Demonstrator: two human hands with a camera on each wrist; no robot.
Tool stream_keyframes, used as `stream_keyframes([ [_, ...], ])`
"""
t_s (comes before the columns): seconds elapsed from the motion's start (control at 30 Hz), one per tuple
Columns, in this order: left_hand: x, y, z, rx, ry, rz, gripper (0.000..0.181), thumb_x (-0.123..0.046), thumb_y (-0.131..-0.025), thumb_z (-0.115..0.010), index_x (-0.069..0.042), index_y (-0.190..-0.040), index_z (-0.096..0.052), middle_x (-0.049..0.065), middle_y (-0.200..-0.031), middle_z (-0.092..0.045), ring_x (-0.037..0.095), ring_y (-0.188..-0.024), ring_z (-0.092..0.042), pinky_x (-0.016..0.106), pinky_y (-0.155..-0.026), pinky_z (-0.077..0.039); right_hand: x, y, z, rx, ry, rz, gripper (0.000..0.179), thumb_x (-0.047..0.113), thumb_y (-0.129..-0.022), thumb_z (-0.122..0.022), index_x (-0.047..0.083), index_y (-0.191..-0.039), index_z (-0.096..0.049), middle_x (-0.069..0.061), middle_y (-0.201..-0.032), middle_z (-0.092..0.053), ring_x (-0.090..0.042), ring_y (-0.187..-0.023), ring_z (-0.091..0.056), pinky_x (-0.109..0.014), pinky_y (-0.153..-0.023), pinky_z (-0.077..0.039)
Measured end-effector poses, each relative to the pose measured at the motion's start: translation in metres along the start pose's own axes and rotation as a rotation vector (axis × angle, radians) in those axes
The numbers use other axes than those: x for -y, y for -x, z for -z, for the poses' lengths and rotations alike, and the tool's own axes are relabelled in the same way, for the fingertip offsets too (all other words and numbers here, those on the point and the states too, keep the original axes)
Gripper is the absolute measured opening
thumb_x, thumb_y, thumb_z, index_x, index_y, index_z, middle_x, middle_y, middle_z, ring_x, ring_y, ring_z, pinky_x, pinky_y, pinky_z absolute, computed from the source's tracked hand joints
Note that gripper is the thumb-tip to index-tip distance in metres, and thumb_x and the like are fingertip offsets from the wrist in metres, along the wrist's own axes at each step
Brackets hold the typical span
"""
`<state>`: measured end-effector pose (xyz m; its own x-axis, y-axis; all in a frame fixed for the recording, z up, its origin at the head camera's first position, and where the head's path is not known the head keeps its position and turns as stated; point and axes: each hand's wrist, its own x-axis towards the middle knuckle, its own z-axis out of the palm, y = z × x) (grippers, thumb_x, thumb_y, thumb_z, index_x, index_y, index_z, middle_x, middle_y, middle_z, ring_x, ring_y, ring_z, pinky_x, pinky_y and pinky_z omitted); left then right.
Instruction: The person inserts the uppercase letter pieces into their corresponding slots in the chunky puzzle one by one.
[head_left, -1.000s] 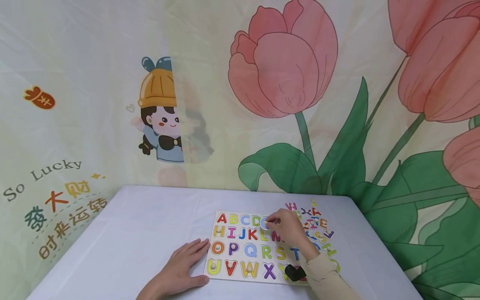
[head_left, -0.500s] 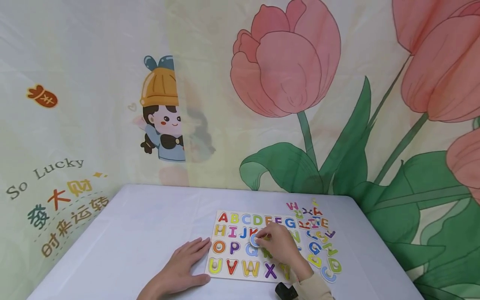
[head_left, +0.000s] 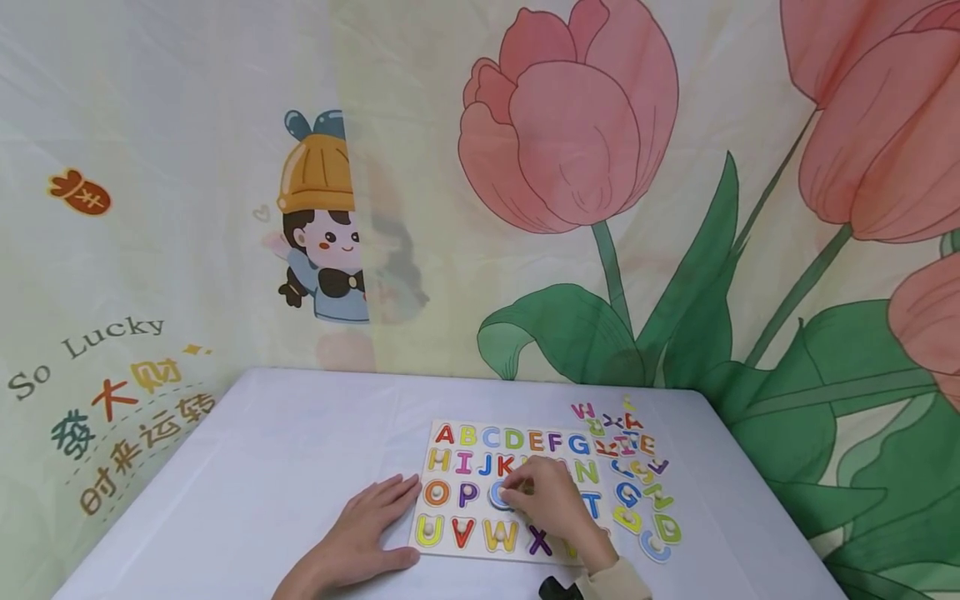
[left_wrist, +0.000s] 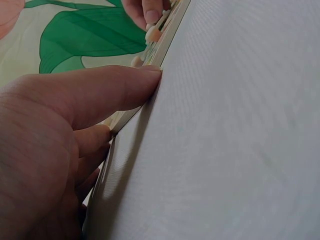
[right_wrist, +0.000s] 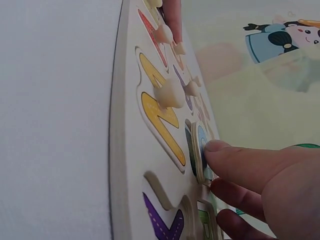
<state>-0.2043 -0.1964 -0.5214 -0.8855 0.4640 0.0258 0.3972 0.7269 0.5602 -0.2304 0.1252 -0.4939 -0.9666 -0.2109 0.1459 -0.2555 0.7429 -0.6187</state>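
A wooden alphabet puzzle board (head_left: 447, 552) lies on the white-covered table. My right hand (head_left: 543, 500) pinches a blue letter piece (right_wrist: 201, 150), apparently the Q, between thumb and fingers. In the right wrist view this piece stands slightly raised and tilted over the Q recess in the third row. Knobbed pieces sit in the board beside it, including a yellow W (right_wrist: 162, 115), a red V (head_left: 463, 532) and an orange O (head_left: 437, 493). My left hand (head_left: 356, 533) rests on the table with straight fingers, its fingertips and thumb touching the board's left side.
Loose letter pieces lie heaped right of the board, among them a blue G (head_left: 627, 496), a green D (head_left: 667, 528) and a light-blue C (head_left: 655, 547). The X recess (right_wrist: 165, 215) holds no piece. A printed curtain (head_left: 420, 208) hangs behind the table.
My right hand has carried the blue piece from the top row near E toward me and left, down to the Q recess. My left hand has stayed at the board's side.
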Motion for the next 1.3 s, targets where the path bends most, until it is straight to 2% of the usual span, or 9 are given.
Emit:
stream_keyframes([
  [0.27,-0.002,0.001,0.001,0.005,0.006,0.001,0.097,-0.063,-0.085,-0.078,-0.014,-0.162,-0.046,0.001,-0.17,-0.04,0.038,-0.159,-0.029,0.069,-0.126,-0.018,-0.001,0.003,-0.011,-0.056,-0.068,-0.089,0.006,0.027,-0.089,-0.088,0.028,-0.087,-0.083,0.011,-0.09,-0.062,-0.013,-0.089,-0.052,-0.027,-0.076,-0.042],
  [0.53,-0.002,0.002,0.002,0.011,0.004,0.009,0.097,-0.062,-0.085,-0.078,-0.015,-0.163,-0.045,0.001,-0.17,-0.039,0.037,-0.16,-0.028,0.069,-0.126,-0.018,-0.005,0.005,-0.018,-0.076,-0.113,-0.102,0.008,0.026,-0.086,-0.09,0.028,-0.085,-0.082,0.008,-0.094,-0.062,-0.015,-0.089,-0.052,-0.027,-0.074,-0.041],
  [0.8,-0.002,0.0,0.001,0.004,-0.015,0.009,0.096,-0.063,-0.085,-0.077,-0.017,-0.163,-0.045,-0.002,-0.171,-0.039,0.034,-0.16,-0.028,0.067,-0.127,-0.019,-0.005,0.004,-0.014,-0.037,-0.125,-0.111,0.009,0.026,-0.088,-0.089,0.029,-0.086,-0.081,0.007,-0.094,-0.061,-0.016,-0.09,-0.051,-0.028,-0.075,-0.041],
  [1.1,-0.002,0.001,0.002,-0.01,-0.02,-0.005,0.095,-0.062,-0.086,-0.077,-0.015,-0.162,-0.046,-0.001,-0.17,-0.04,0.035,-0.16,-0.029,0.067,-0.126,-0.019,-0.005,0.002,-0.01,-0.016,-0.105,-0.071,0.008,0.026,-0.089,-0.087,0.029,-0.089,-0.08,0.007,-0.095,-0.062,-0.015,-0.09,-0.051,-0.03,-0.078,-0.041],
  [1.2,-0.003,0.001,0.002,-0.009,-0.015,-0.012,0.096,-0.062,-0.086,-0.077,-0.014,-0.162,-0.045,0.0,-0.17,-0.04,0.036,-0.159,-0.029,0.068,-0.126,-0.019,-0.005,0.003,-0.006,0.018,-0.11,-0.067,0.006,0.031,-0.091,-0.085,0.029,-0.094,-0.08,0.008,-0.098,-0.063,-0.014,-0.092,-0.053,-0.03,-0.081,-0.044],
  [1.3,-0.004,0.001,0.002,-0.006,-0.015,-0.012,0.097,-0.063,-0.086,-0.076,-0.013,-0.163,-0.045,0.001,-0.17,-0.041,0.037,-0.159,-0.029,0.069,-0.125,-0.019,-0.006,0.002,0.001,0.079,-0.136,-0.058,0.013,0.035,-0.094,-0.083,0.026,-0.103,-0.081,0.007,-0.101,-0.066,-0.014,-0.094,-0.057,-0.031,-0.082,-0.05],
])
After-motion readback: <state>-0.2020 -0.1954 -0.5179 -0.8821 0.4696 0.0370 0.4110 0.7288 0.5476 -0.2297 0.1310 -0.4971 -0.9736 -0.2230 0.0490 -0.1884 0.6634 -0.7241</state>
